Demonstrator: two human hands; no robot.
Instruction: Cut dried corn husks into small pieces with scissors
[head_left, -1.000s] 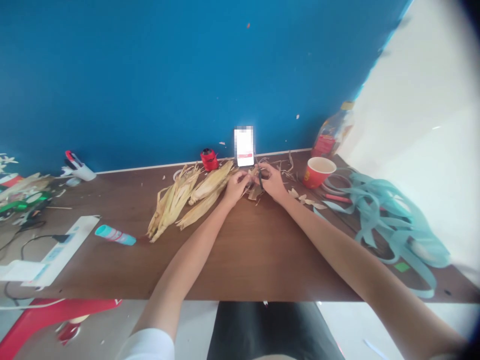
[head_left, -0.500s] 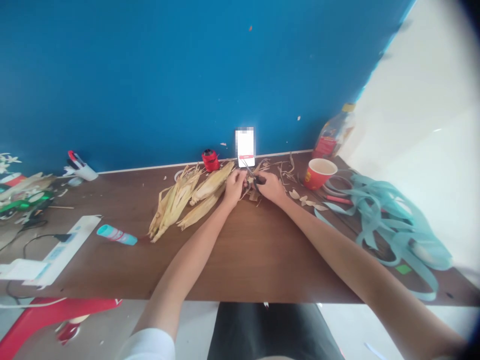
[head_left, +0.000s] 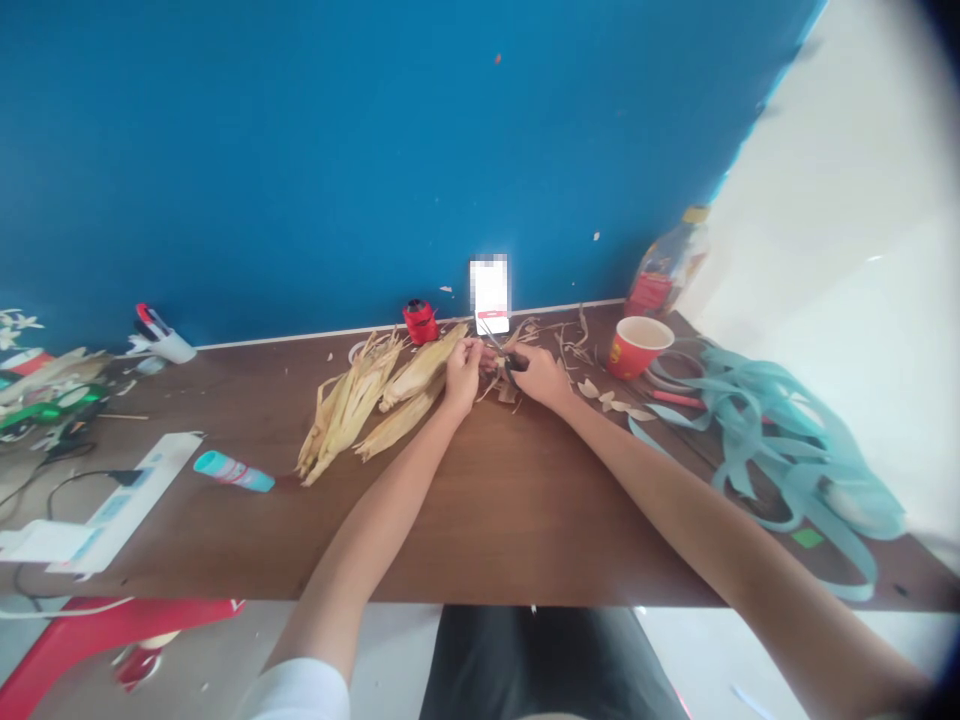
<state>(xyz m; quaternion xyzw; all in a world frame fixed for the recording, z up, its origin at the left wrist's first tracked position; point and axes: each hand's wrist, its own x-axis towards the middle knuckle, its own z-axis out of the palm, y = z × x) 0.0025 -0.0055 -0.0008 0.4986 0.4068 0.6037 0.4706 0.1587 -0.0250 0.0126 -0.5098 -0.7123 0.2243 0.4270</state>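
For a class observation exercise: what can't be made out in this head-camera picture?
Head view:
- Dark-handled scissors: grip hidden by the right hand.
- Pale dried husk piece: mostly covered by the left hand.
- Upright phone: screen blurred.
- Green object at far left: too small and blurred to identify.

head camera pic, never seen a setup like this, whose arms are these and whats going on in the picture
There is no machine here. These are a person's own bare arms, seen from a camera worn on their head, which looks forward and down. The left hand pinches what looks like a small piece of dried husk, and the right hand holds black-handled scissors. On the brown table are dried corn husks, a red paper cup and teal strips.
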